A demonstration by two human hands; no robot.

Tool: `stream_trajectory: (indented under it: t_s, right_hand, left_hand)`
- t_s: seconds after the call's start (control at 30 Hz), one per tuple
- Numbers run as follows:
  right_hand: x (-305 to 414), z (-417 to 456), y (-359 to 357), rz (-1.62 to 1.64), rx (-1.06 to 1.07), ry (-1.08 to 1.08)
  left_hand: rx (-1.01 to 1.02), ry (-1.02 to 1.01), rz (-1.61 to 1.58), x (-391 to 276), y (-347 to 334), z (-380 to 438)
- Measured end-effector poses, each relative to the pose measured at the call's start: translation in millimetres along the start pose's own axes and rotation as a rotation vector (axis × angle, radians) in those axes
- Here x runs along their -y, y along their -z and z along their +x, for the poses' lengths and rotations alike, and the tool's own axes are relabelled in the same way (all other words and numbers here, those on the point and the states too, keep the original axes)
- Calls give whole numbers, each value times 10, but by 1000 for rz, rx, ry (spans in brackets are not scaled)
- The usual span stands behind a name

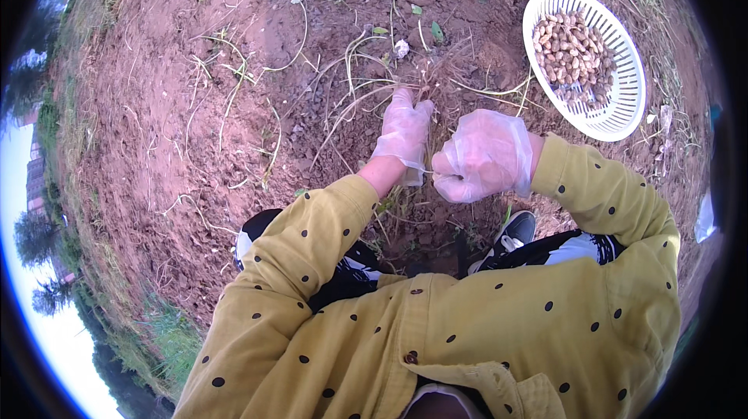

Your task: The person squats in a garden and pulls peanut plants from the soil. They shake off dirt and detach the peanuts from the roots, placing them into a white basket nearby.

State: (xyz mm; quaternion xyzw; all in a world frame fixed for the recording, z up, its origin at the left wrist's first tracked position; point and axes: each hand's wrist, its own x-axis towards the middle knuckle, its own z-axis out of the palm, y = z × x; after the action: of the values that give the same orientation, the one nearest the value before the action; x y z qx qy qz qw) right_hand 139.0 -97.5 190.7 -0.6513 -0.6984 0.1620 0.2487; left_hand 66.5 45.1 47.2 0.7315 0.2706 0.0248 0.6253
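My left hand (404, 127), in a thin clear plastic glove, grips a bundle of dry plant stems. A tangle of brown roots (435, 77) spreads just beyond its fingertips, low over the soil. Close to its right, my right hand (486, 156) is gloved the same way, its fingers curled in and pinched together. A thin pale stalk (429, 172) shows at those fingertips; whatever else lies inside the fist is hidden. Unshelled peanuts (572, 57) fill part of a white slotted plastic basket (628, 77), which rests on the ground beyond my right forearm.
Loose reddish soil (169, 98) surrounds me, strewn with pale vines (236, 83) and a few green leaves. Below my hands is a dark shoe (517, 229) with white laces. Grass (169, 331) grows at the left, with trees (38, 238) and buildings beyond.
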Motion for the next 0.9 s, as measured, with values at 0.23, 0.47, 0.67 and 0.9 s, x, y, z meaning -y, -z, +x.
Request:
stream_trajectory:
  t_s: [0.23,0.47,0.67,0.9]
  right_hand:
    - [-319,-316,875,11,-589,-589]
    - [-982,-1131,654,-260,-342,-937]
    - [-626,-546,68,847,-322,-702]
    - [-455,-443,-192,1145,-159,-852]
  left_hand:
    - [-156,-504,596,-417,322,-16]
    - [-165,-830,719,-700,258,-67]
    - [-78,-1004,836,-896,172,-136]
    - [176,-946,893,-900,413,-104]
